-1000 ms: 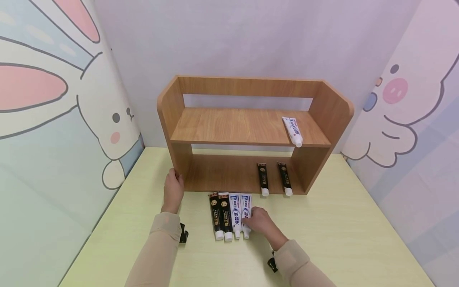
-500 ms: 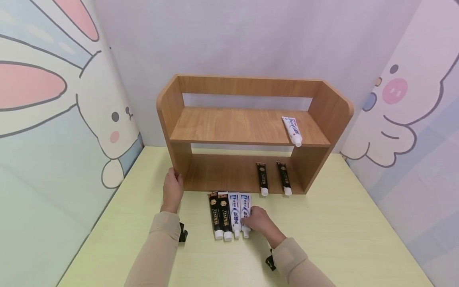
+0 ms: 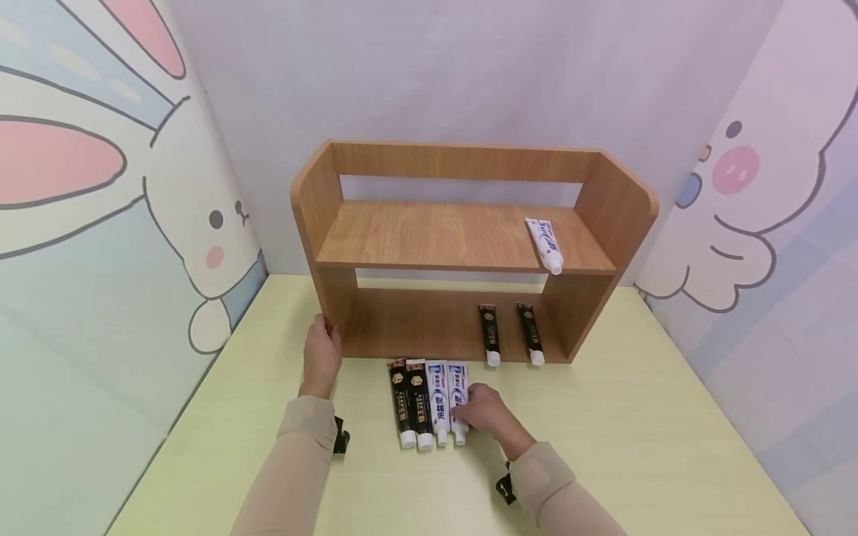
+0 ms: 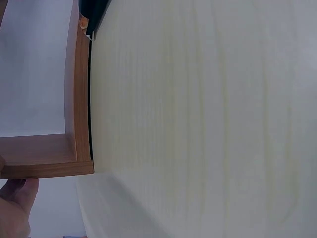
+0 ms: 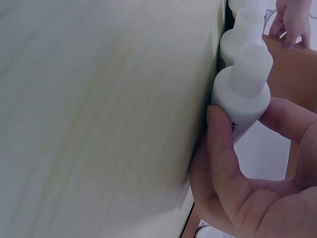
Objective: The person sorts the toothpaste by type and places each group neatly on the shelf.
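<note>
My left hand (image 3: 321, 362) grips the left side panel of a two-tier wooden shelf (image 3: 415, 234) near its lower front corner. In the left wrist view, fingers (image 4: 25, 196) lie against the outer side of that panel. My right hand (image 3: 491, 411) holds a white toothpaste tube (image 3: 459, 383), the rightmost of a row lying on the table before the shelf. In the right wrist view, its fingers and thumb curl round the tube near the white cap (image 5: 252, 69). A second white tube (image 3: 439, 398) and two black toothpaste tubes (image 3: 401, 402) lie close alongside, caps toward me.
On the shelf's lower board lie two more black tubes, one in the middle right (image 3: 490, 331) and another further right (image 3: 529, 327). A white tube (image 3: 545, 244) lies on the upper board at the right. Cartoon-printed walls (image 3: 221, 171) flank the yellow table (image 3: 630, 417).
Both hands keep their places on the shelf panel and the white toothpaste tube. The head view shifts very slightly; the tubes have not visibly moved.
</note>
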The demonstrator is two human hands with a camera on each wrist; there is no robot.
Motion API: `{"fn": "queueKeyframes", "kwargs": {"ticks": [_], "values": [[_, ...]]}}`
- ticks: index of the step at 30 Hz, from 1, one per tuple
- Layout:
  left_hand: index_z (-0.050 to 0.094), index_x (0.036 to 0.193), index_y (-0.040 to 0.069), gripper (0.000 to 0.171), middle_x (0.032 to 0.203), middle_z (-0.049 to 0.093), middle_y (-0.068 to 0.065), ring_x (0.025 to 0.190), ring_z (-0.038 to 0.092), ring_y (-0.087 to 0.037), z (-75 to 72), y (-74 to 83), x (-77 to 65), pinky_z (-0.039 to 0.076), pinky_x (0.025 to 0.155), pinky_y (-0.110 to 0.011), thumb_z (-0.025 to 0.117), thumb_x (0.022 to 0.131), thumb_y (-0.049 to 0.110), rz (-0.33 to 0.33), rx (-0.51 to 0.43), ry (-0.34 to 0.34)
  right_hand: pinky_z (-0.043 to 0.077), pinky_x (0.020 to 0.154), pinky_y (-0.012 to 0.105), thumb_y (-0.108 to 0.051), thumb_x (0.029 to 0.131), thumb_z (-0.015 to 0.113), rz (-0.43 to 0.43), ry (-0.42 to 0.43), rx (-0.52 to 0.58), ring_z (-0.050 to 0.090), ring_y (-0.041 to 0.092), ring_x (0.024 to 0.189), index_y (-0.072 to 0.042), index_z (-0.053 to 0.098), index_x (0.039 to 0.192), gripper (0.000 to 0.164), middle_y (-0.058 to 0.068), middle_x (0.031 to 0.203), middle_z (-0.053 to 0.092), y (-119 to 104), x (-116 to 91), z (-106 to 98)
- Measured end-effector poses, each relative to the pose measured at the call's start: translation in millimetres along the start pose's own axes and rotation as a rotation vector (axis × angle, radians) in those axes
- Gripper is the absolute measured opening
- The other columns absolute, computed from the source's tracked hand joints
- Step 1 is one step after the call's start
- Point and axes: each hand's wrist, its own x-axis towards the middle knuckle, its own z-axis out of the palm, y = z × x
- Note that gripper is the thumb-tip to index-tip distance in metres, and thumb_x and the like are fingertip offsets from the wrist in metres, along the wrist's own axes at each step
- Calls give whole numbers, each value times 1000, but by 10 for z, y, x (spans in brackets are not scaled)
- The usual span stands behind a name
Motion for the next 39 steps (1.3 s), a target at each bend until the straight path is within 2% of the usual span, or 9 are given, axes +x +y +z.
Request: {"fn": "queueKeyframes", "kwargs": {"ticks": [9, 19, 39], "values": [[41, 127, -5, 29, 116, 50, -25, 105, 55, -41, -3, 11, 21, 49, 87, -54, 47, 104, 9, 15, 8, -4, 47, 54, 30, -12, 81, 76, 12, 7, 28, 55, 18, 64, 2, 62, 95, 25, 6, 76, 59, -15, -2, -46], [41, 128, -5, 29, 118, 50, -25, 106, 55, -41, -2, -1, -1, 48, 88, -54, 47, 104, 10, 2, 11, -2, 49, 60, 32, -14, 80, 78, 56, 7, 48, 56, 21, 72, 9, 60, 114, 46, 9, 88, 59, 19, 8, -45], [41, 129, -4, 30, 120, 50, -25, 108, 54, -41, 5, -3, 5, 47, 91, -55, 46, 104, 12, -14, 31, -3, 51, 65, 34, -14, 81, 78, 93, -8, 97, 58, 20, 72, 13, 51, 127, 60, 14, 97, 59, 44, 1, -73]]}}
